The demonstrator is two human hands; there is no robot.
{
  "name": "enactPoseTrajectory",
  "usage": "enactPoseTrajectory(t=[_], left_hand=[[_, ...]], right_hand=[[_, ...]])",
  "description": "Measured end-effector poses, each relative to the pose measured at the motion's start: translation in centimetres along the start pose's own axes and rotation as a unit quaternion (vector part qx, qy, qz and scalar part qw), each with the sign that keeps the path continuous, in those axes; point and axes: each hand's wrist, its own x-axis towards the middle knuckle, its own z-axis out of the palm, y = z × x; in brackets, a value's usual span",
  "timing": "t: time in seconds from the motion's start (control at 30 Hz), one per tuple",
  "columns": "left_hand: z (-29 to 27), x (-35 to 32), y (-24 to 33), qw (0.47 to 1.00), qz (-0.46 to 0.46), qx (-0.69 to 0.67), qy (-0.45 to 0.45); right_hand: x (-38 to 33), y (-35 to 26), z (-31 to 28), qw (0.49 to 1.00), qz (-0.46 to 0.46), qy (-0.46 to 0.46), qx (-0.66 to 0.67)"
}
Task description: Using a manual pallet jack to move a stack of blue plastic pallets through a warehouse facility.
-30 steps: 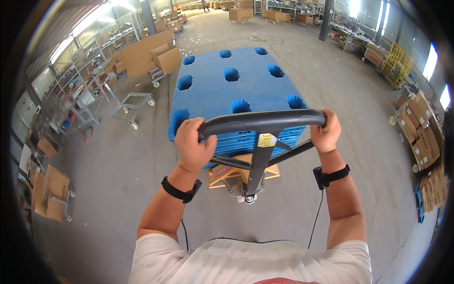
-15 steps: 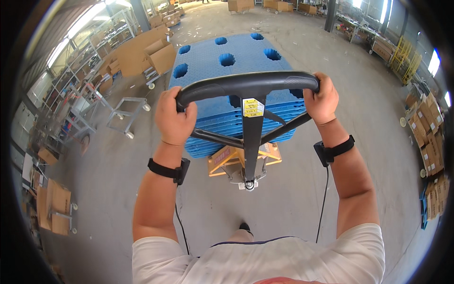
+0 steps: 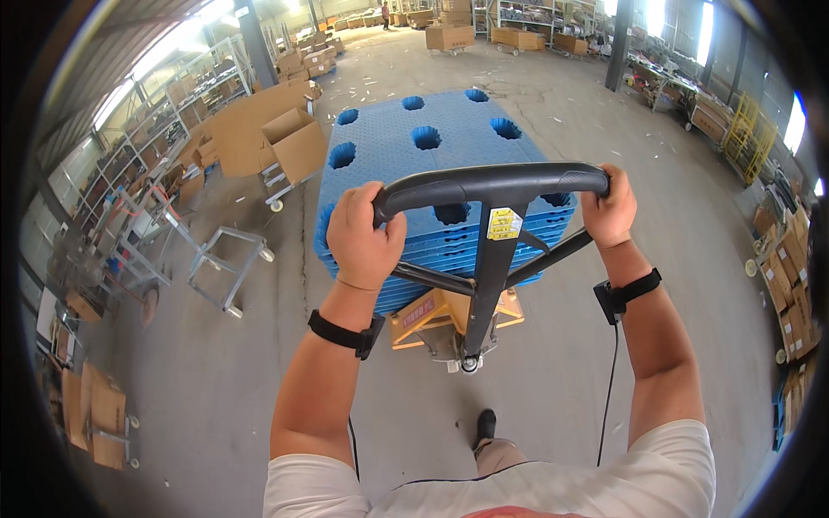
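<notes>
The person wears a white short-sleeved shirt [image 3: 665, 470], a black strap on each wrist [image 3: 345, 333], a thin black cable [image 3: 609, 393] and a dark shoe [image 3: 486, 425].

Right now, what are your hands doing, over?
Left hand and right hand both shut on the handle. Blue pallets stacked on the jack. Box cart ahead-left, floor ahead open.

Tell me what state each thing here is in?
Left hand: fingers closed round the handle.
Right hand: closed on the handle's other end.
Pallet-jack handle: gripped at both ends.
Blue pallets: stacked on the jack.
Open cardboard box: flaps up, on a cart.
</notes>
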Motion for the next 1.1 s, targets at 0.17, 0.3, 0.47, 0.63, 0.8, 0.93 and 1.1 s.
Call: enactPoseTrajectory(t=[0.17,0.3,0.47,0.63,0.8,0.93,1.1], left_hand=[[11.5,3.8,-11.2,0.999,-0.032,0.024,-0.018],[20.7,7.1,-19.7,0.998,-0.049,0.021,-0.034],[33.5,12.0,-34.5,0.998,-0.045,0.003,-0.041],[46.2,17.6,-48.4,0.998,-0.055,-0.011,-0.016],[54.9,17.0,-59.5,0.997,-0.056,-0.018,-0.051],[64.2,21.2,-71.1,0.998,-0.041,-0.024,-0.030],[73.7,23.5,-82.3,0.999,-0.019,-0.006,-0.038]], right_hand=[[5.7,6.0,15.1,0.999,-0.022,0.002,0.027],[9.9,10.7,26.6,0.999,-0.017,-0.025,0.040],[16.5,16.2,44.0,0.999,-0.022,-0.022,0.039],[23.5,21.5,62.0,1.000,-0.019,0.014,-0.003],[23.5,27.3,76.1,1.000,-0.006,-0.031,-0.005],[29.8,30.7,90.5,1.000,0.002,-0.017,0.003],[32.1,36.1,106.4,1.000,0.000,-0.023,0.010]])
